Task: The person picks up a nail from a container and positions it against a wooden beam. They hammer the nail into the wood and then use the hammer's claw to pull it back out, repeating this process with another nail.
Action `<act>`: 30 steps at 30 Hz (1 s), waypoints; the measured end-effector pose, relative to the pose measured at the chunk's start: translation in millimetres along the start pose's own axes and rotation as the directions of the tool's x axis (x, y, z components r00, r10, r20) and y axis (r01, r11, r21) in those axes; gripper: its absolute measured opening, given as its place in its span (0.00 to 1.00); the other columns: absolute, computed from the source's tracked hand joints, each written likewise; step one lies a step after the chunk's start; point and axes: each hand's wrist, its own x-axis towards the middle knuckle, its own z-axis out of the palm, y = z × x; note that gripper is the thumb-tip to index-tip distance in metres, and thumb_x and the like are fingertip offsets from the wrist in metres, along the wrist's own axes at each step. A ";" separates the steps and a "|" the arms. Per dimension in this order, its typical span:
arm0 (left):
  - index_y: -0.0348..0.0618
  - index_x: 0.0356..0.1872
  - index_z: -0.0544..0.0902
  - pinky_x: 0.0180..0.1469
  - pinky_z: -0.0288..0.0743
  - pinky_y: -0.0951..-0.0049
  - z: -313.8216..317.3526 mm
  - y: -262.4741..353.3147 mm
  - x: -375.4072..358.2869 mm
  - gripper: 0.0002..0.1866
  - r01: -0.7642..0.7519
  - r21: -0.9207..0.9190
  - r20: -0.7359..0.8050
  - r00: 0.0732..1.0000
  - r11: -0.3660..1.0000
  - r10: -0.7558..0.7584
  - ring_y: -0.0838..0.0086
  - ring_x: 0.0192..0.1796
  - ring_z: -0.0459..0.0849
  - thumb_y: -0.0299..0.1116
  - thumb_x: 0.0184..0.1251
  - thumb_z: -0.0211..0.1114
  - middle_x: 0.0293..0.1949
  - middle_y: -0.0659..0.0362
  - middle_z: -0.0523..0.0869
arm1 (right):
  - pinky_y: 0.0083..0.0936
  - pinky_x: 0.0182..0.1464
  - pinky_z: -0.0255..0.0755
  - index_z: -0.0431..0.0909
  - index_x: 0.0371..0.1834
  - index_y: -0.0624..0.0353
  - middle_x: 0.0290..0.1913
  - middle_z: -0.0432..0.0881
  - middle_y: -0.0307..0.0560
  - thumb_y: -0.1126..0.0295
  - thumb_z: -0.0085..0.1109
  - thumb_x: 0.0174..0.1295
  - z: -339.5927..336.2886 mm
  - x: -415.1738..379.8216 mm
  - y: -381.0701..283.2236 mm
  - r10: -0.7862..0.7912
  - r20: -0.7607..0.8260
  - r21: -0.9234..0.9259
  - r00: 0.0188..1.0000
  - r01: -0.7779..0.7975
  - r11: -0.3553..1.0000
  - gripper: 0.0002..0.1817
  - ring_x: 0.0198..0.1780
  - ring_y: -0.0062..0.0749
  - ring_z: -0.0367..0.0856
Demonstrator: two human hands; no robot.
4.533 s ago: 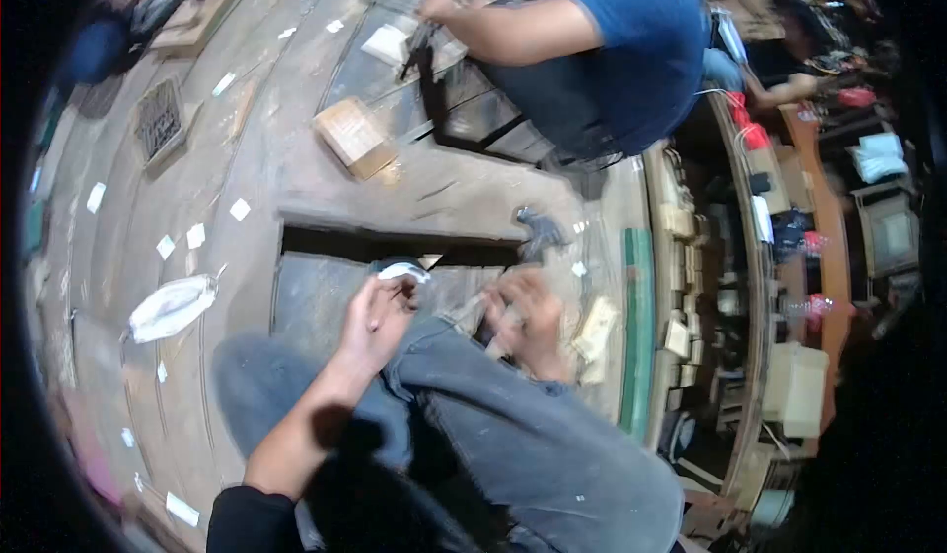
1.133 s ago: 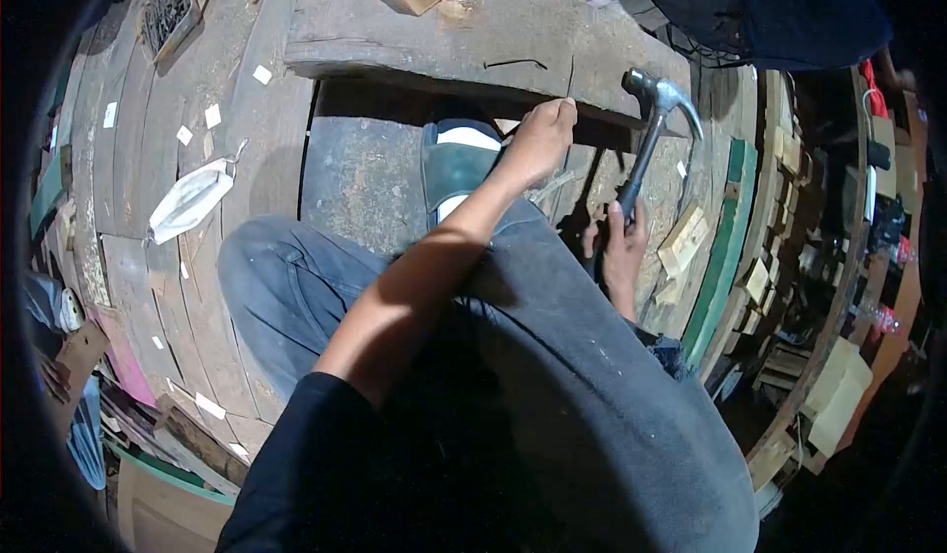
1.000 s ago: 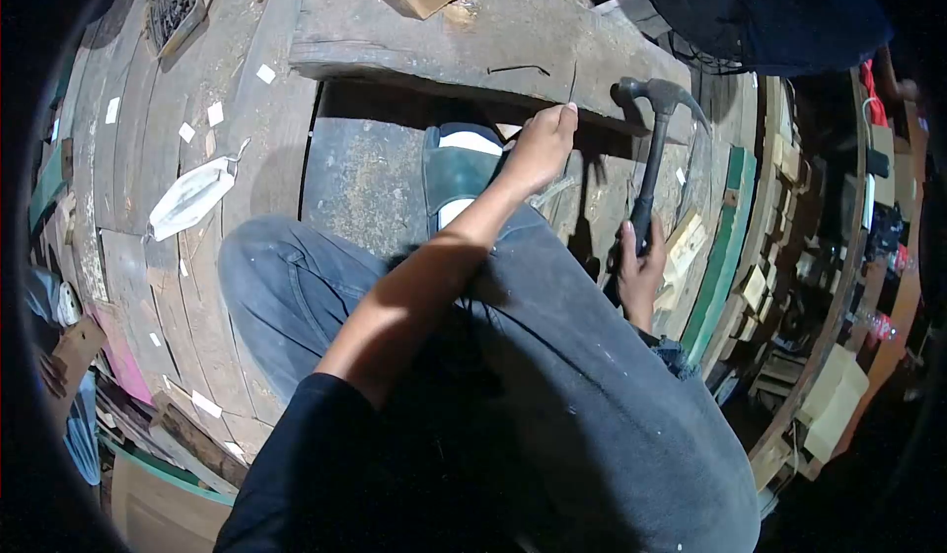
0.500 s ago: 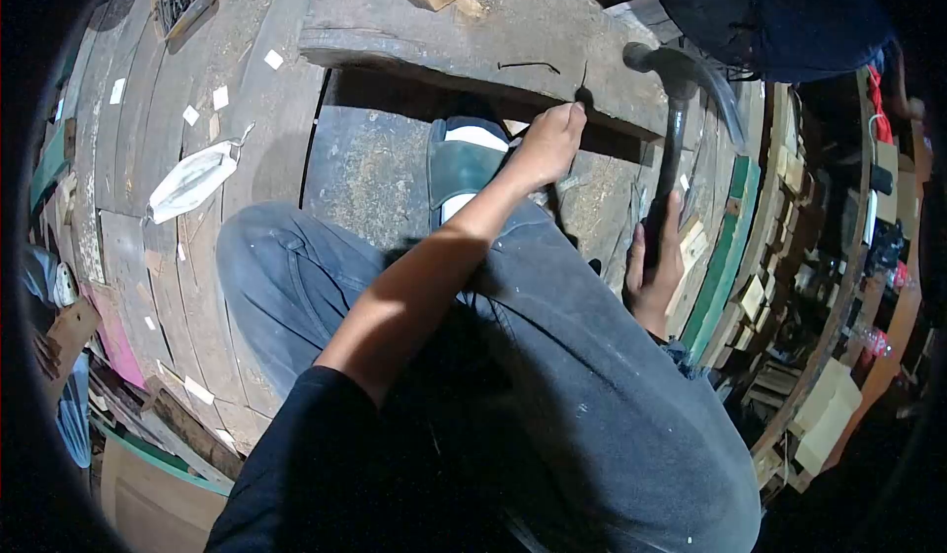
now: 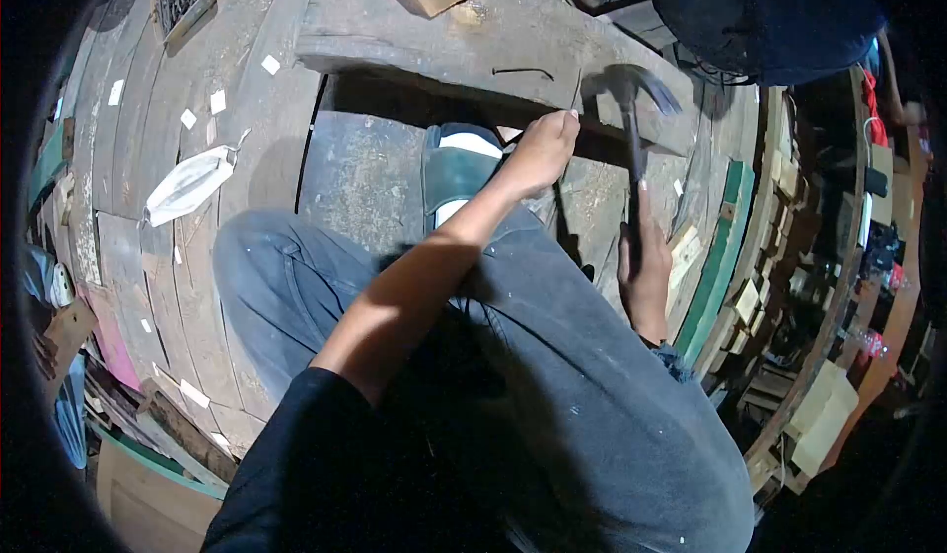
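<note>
Dark hammer point(image 5: 632, 124) over right end of plank point(image 5: 538, 35): likely head-heavy, rigid; hold low. Your right hand point(image 5: 646, 272) wraps its handle point(image 5: 636, 163); left hand point(image 5: 541, 155) curls closed at plank's edge, contents unclear.

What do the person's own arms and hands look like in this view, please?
The left hand and right hand wear no gloves. A plain, very dark sleeve covers the left upper arm and ends near the elbow, leaving the forearm bare. Ragged blue fabric shows by the right wrist, possibly a cuff.
</note>
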 end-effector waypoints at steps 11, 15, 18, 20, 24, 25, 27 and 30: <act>0.46 0.26 0.67 0.20 0.58 0.76 1.6 -9.9 2.6 0.24 0.043 -0.175 0.064 0.997 0.984 -0.032 0.83 0.18 0.62 0.49 0.84 0.41 0.18 0.69 0.65 | 0.40 0.56 0.77 0.61 0.78 0.56 0.68 0.74 0.61 0.84 0.57 0.63 8.2 -2.8 11.8 -0.217 -0.249 0.007 0.944 0.226 0.974 0.37 0.56 0.51 0.82; 0.43 0.26 0.68 0.23 0.63 0.72 2.6 -10.2 6.9 0.25 -0.167 0.029 -0.073 0.983 0.986 0.169 0.79 0.19 0.66 0.48 0.84 0.41 0.17 0.66 0.67 | 0.37 0.56 0.77 0.60 0.78 0.54 0.63 0.78 0.63 0.86 0.56 0.62 -2.0 -4.6 19.1 -0.075 -0.162 0.025 0.984 0.080 0.996 0.39 0.55 0.53 0.83; 0.41 0.25 0.69 0.25 0.65 0.69 5.2 -11.2 4.5 0.27 -0.109 0.023 -0.040 0.993 0.994 0.110 0.76 0.19 0.68 0.49 0.84 0.40 0.17 0.64 0.69 | 0.34 0.56 0.76 0.59 0.78 0.58 0.66 0.75 0.64 0.86 0.56 0.62 -7.5 -11.8 16.2 -0.064 -0.317 0.070 0.946 0.091 0.993 0.38 0.59 0.53 0.82; 0.40 0.25 0.69 0.25 0.66 0.69 0.8 -1.7 1.1 0.27 -0.027 -0.001 0.014 1.000 1.000 0.027 0.75 0.20 0.70 0.49 0.84 0.39 0.17 0.63 0.70 | 0.34 0.58 0.75 0.59 0.78 0.58 0.65 0.76 0.64 0.87 0.56 0.61 -2.3 -8.1 12.0 -0.133 -0.329 0.043 0.935 0.155 0.987 0.39 0.60 0.52 0.81; 0.42 0.26 0.69 0.23 0.64 0.71 1.7 -2.5 2.7 0.25 -0.035 -0.009 0.017 0.999 0.999 0.036 0.78 0.19 0.68 0.48 0.84 0.41 0.17 0.65 0.68 | 0.39 0.46 0.75 0.60 0.79 0.48 0.38 0.77 0.59 0.88 0.57 0.58 7.8 7.4 4.5 -0.177 -0.107 0.024 0.978 0.180 0.983 0.43 0.38 0.52 0.79; 0.42 0.26 0.69 0.22 0.63 0.72 0.7 -4.5 3.5 0.25 0.003 -0.034 0.041 0.999 0.999 -0.001 0.79 0.19 0.68 0.48 0.84 0.42 0.17 0.66 0.68 | 0.39 0.45 0.75 0.60 0.79 0.49 0.38 0.77 0.59 0.88 0.57 0.58 1.5 8.8 2.7 -0.214 -0.154 -0.003 0.965 0.216 0.976 0.43 0.38 0.51 0.79; 0.43 0.27 0.68 0.21 0.60 0.72 -0.2 -9.0 5.8 0.24 0.018 -0.119 0.061 0.998 0.993 -0.011 0.80 0.17 0.65 0.47 0.84 0.42 0.17 0.66 0.67 | 0.37 0.48 0.77 0.60 0.78 0.53 0.46 0.82 0.60 0.89 0.56 0.59 -15.8 5.9 -4.4 -0.232 -0.214 0.013 0.949 0.241 0.970 0.42 0.44 0.49 0.84; 0.45 0.27 0.66 0.18 0.55 0.74 3.9 -9.6 1.7 0.21 0.110 -0.181 0.086 0.992 0.977 -0.096 0.82 0.16 0.61 0.45 0.83 0.42 0.17 0.68 0.64 | 0.34 0.54 0.77 0.60 0.78 0.58 0.58 0.81 0.62 0.89 0.56 0.58 -9.6 0.3 0.5 -0.208 -0.306 0.032 0.929 0.228 0.973 0.41 0.54 0.50 0.84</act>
